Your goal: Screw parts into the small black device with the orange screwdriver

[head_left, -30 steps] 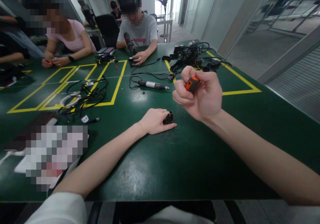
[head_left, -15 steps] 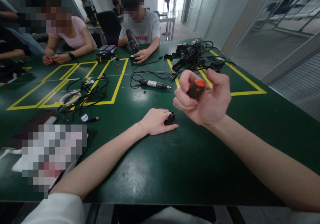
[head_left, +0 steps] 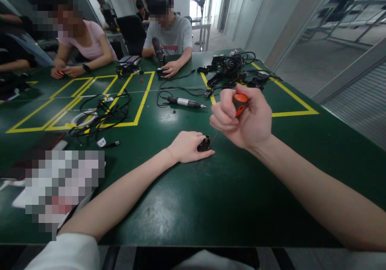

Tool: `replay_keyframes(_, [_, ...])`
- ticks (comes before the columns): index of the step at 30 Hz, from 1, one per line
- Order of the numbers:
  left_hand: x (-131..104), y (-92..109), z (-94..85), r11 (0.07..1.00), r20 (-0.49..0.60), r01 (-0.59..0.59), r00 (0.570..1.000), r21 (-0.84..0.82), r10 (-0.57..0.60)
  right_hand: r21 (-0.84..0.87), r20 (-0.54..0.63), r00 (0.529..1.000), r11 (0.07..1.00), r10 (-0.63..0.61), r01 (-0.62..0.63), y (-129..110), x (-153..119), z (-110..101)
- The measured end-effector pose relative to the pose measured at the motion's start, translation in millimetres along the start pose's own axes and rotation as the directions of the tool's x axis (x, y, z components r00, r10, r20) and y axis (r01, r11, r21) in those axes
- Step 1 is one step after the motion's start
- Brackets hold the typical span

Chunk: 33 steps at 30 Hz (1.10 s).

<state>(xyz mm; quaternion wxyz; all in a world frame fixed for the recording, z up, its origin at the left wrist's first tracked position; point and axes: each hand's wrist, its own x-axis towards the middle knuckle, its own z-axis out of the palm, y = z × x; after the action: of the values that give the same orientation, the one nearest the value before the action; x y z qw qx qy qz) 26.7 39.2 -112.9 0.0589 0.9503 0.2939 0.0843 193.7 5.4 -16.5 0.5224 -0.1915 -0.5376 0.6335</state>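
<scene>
A small black part [head_left: 204, 144] with a short round tube on top rests on the green table [head_left: 169, 205]. My left hand [head_left: 189, 146] lies on the table with its fingers wrapped round that part. Up and to the right, my right hand [head_left: 243, 119] is closed on the orange and black handle of a screwdriver [head_left: 240, 102]. Its thin shaft slants down left, and the tip is at the right side of the black part; whether it touches cannot be made out.
Beyond my hands lies a black and silver pen-like tool [head_left: 186, 102] with a cable. Tangled black cables [head_left: 230, 69] are at the back right, more cables [head_left: 105, 113] at the left. Two people sit across the table, one holding a power screwdriver [head_left: 157, 49].
My right hand has turned and its fingers have closed further round the screwdriver handle, which is now more upright. My left hand still holds the black part in place.
</scene>
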Motion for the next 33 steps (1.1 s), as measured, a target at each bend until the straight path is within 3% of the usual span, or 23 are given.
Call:
replay_keyframes(5, [-1.6, 1.2, 1.1, 1.000, -0.029, 0.026, 0.999, 0.018, -0.025, 0.092, 0.102, 0.992, 0.994, -0.069, 0.059, 3.4, -2.0, -4.5])
replay_keyframes(10, [-1.4, 0.2, 0.8, 0.999, -0.034, 0.031, 0.999, 0.009, -0.031, 0.169, 0.069, 0.997, 0.985, -0.042, 0.030, 5.6, -0.9, 1.1])
replay_keyframes(16, [-0.5, -1.1, 0.1, 1.000, -0.016, 0.013, 1.000, -0.004, -0.013, 0.149, 0.052, 0.997, 0.988, -0.051, 0.042, 5.7, 0.0, 7.9])
replay_keyframes(24, [-0.6, -1.7, 0.3, 1.000, -0.012, -0.003, 1.000, -0.017, 0.002, 0.135, 0.056, 0.998, 0.991, -0.008, 0.001, 3.0, -1.6, -0.6])
replay_keyframes(33, [0.0, -4.0, 5.5, 1.000, -0.044, 0.007, 0.999, 0.017, -0.006, 0.086, 0.132, 0.986, 0.992, -0.107, 0.096, 7.1, -1.1, 7.1])
